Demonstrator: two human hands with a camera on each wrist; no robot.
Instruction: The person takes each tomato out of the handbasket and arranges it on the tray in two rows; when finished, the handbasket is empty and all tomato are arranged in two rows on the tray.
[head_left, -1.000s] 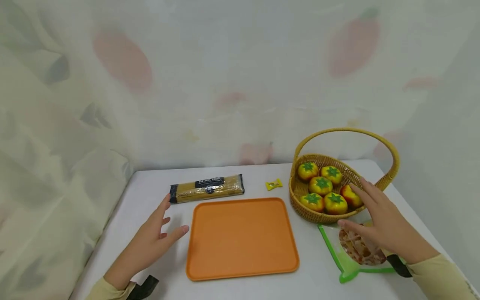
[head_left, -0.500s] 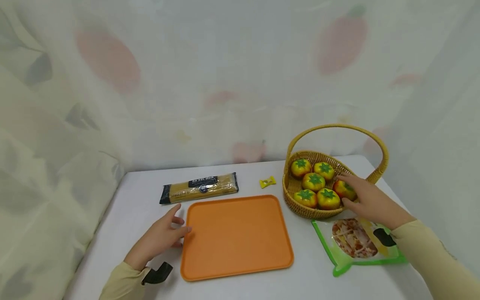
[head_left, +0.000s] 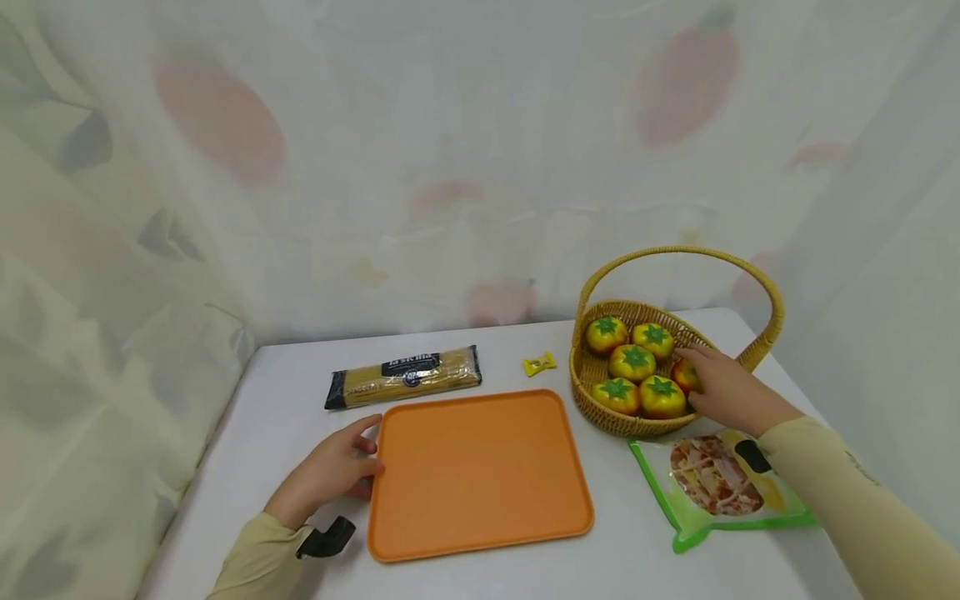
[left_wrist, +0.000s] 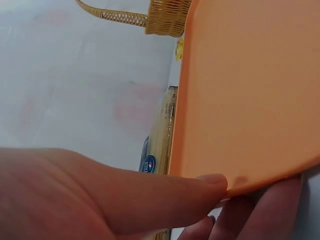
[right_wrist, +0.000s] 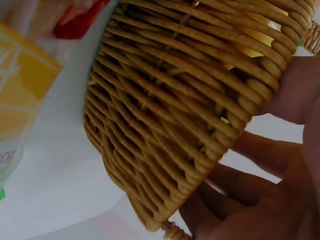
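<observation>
My left hand [head_left: 337, 467] pinches the left rim of an orange rectangular tray [head_left: 480, 475]. In the left wrist view the thumb [left_wrist: 200, 187] lies on top of the rim and the fingers go underneath. Over the right side of a wicker basket [head_left: 622, 425] with a tall handle, my right hand [head_left: 735, 390] holds a yellow-red persimmon [head_left: 686, 377] with a green leafy top between thumb and fingers. Several more persimmons [head_left: 632, 362] sit in the basket. From the right wrist, the wicker wall [right_wrist: 165, 100] hides the fingertips and most of the fruit.
A pack of spaghetti [head_left: 405, 377] lies behind the tray, and a small yellow wrapped candy [head_left: 539, 364] lies to its right. In front of the basket is a green-edged food bag [head_left: 716, 479], below the right forearm. A patterned cloth [head_left: 450, 167] hangs behind the white table [head_left: 285, 383].
My right hand has moved down and left into the basket, onto the rightmost persimmon. The left hand has come right to the tray's rim and taken hold of it.
</observation>
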